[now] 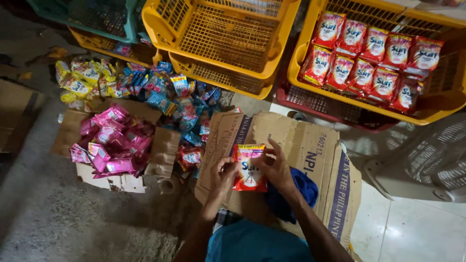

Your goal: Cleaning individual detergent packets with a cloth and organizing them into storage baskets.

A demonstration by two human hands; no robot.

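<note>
Here, both hands close on a single red-and-orange sachet, held upright over a flattened cardboard sheet spread on the floor. The left hand pinches the packet's left edge between thumb and fingers; the right hand grips its top right corner, fingers curled over the rim. A blue cloth lies on the cardboard just under the right wrist.

Beyond the cardboard's far right corner, a yellow plastic crate holds two tidy rows of matching red sachets, filling roughly its left half; the crate's right portion looks bare, so the sorting appears partly done. An empty yellow crate stands stacked at the top centre.

Left of the cardboard, unsorted stock remains: a heap of blue sachets, a pile of pink packets on an opened box, and yellow packets near the far left. Judging from these heaps, much seems left to handle.
</note>
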